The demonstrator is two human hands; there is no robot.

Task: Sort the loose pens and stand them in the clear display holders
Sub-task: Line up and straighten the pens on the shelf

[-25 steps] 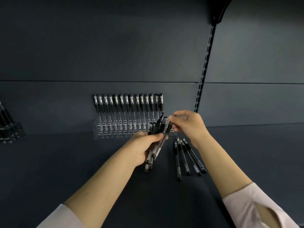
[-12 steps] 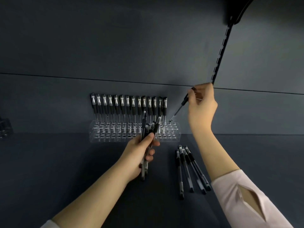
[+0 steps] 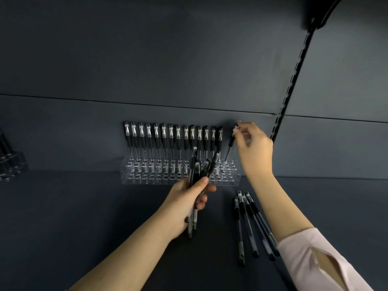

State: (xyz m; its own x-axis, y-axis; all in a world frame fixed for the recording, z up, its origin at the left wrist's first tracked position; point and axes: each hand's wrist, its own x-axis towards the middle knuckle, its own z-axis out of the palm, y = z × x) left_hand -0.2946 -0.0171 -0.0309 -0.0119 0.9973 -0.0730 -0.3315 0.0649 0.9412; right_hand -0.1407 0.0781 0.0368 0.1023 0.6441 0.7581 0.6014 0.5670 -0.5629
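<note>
What matters for us here is the pen (image 3: 231, 143) under the right hand (image 3: 253, 150). Its long axis runs almost straight up and down, with the top leaning a little to the right. Its lower end is down in a hole near the right end of the clear holder (image 3: 144, 180), just beside the last of the standing pens (image 3: 168, 139). The right hand sits above and to the right of it, thumb and forefinger pinching the upper end and the other fingers loosely spread. We judge the coming move to be a small one: bring the pen upright in its hole and let go; few holes seem free to its right. The left hand (image 3: 184, 200) is lower and nearer to us, in front of the holder's middle. It is wrapped round a bundle of pens (image 3: 198, 171) whose tops fan up across the holder's front, and we take it as the nearer supply for the next pick. A few loose pens (image 3: 247, 225) lie flat on the shelf (image 3: 84, 217) to the right of that hand, pointing roughly away from us and partly hidden by the right forearm. The shelf is dark and matt, backed by a dark panel (image 3: 147, 59) with a slotted upright (image 3: 294, 85) at the right. A second holder (image 3: 10, 162) with pens stands at the far left edge.
</note>
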